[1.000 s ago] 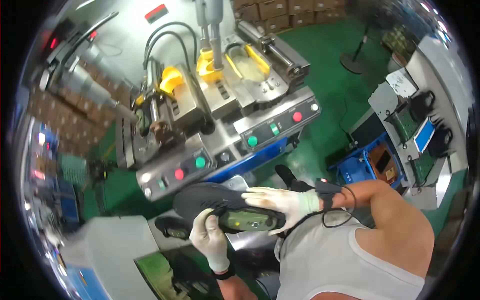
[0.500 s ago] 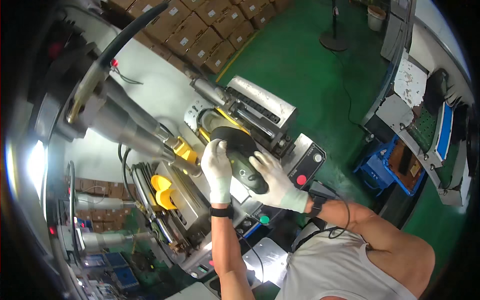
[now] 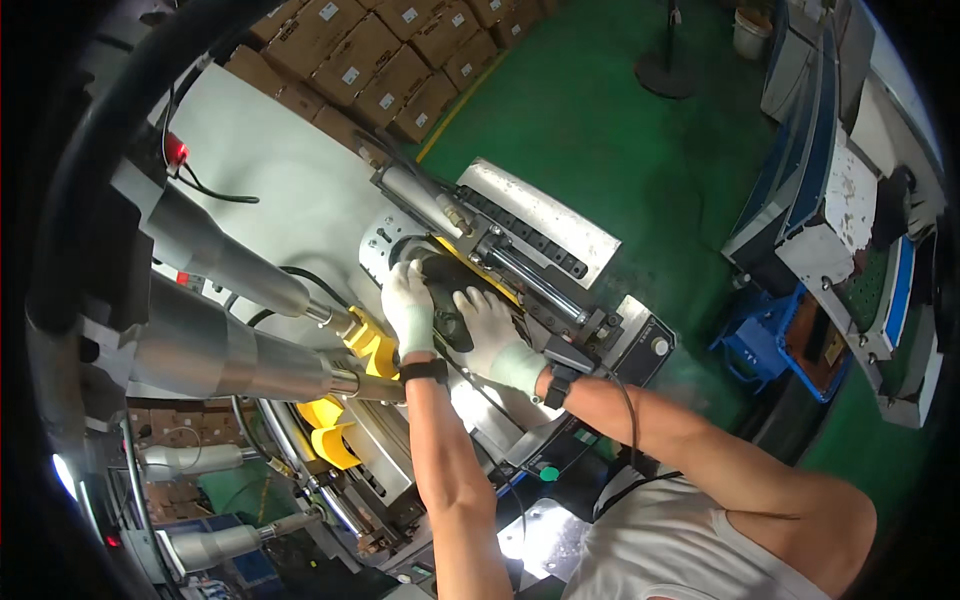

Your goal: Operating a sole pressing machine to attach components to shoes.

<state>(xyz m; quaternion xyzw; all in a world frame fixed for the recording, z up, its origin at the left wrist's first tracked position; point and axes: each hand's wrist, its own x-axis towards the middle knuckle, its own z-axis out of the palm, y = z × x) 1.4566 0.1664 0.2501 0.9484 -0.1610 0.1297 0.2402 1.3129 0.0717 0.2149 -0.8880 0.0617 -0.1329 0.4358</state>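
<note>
Both my hands wear whitish gloves and are on a dark shoe-shaped piece (image 3: 455, 275), which lies in the bed of a press machine between its side clamps. My left hand (image 3: 408, 308) grips its left side, fingers curled over the edge. My right hand (image 3: 490, 335) rests on its right side with the fingers pressed along it. A yellow-edged pad (image 3: 478, 270) runs beside the piece on the right. Close to my left wrist is a yellow pad (image 3: 372, 345) on the machine's left side. The underside of the piece is hidden.
Large silver cylinders (image 3: 235, 355) reach in from the left beside my left forearm. A slotted metal block (image 3: 540, 215) flanks the bed at right. A green button (image 3: 548, 474) is on the front panel. Stacked cartons (image 3: 365, 60) stand behind; a blue crate (image 3: 765, 330) is at right.
My hands and the dark piece have moved farther into the machine bed, away from me and slightly left. The view has shifted too, so the cylinders at left appear larger.
</note>
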